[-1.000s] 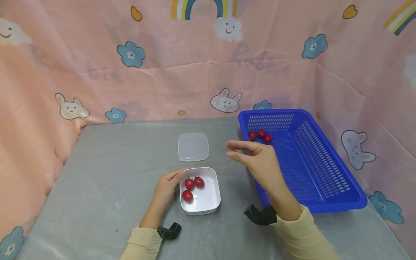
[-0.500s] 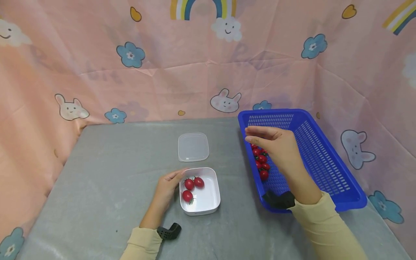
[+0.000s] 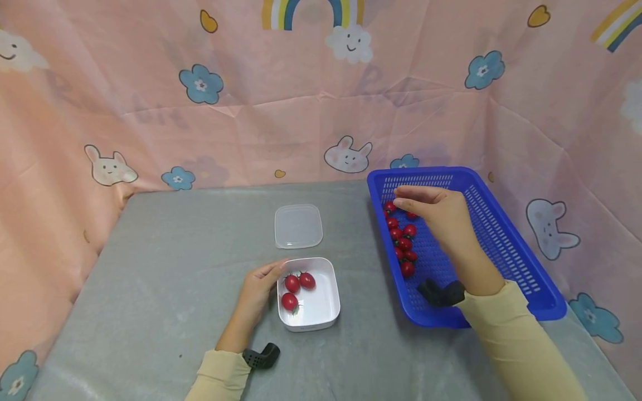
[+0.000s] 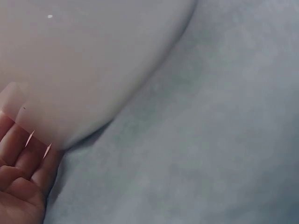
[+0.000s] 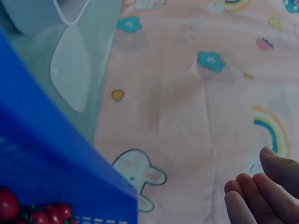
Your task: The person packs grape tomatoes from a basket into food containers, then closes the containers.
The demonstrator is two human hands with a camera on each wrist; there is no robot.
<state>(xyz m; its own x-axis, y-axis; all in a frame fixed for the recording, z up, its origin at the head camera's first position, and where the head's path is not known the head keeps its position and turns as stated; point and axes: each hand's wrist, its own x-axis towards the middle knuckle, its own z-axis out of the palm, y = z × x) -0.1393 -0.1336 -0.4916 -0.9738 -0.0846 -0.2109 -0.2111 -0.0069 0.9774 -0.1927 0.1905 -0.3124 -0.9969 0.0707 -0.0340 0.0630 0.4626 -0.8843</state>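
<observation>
A white square container (image 3: 323, 295) holds several cherry tomatoes (image 3: 307, 281) toward its left side. At its left wall is my left hand (image 3: 258, 289), its fingers resting against the container; in the left wrist view the fingers (image 4: 32, 149) lie along the pale container wall (image 4: 93, 60). My right hand (image 3: 441, 214) hovers over the back left part of a blue plastic basket (image 3: 481, 245), thumb and fingers apart with nothing between them. Beneath and beside it, more cherry tomatoes (image 3: 404, 244) lie along the basket's left side. The right wrist view shows the right hand (image 5: 266, 191) empty.
A translucent square lid (image 3: 298, 226) lies flat behind the white container. The grey table (image 3: 165, 289) ends at a pink patterned cloth (image 3: 281, 122) at the back and sides. The basket's raised rim (image 3: 388, 262) stands right of the container.
My right hand has moved right and away from me, from beside the basket to over it, uncovering the tomatoes there. The left hand, container and lid have stayed put.
</observation>
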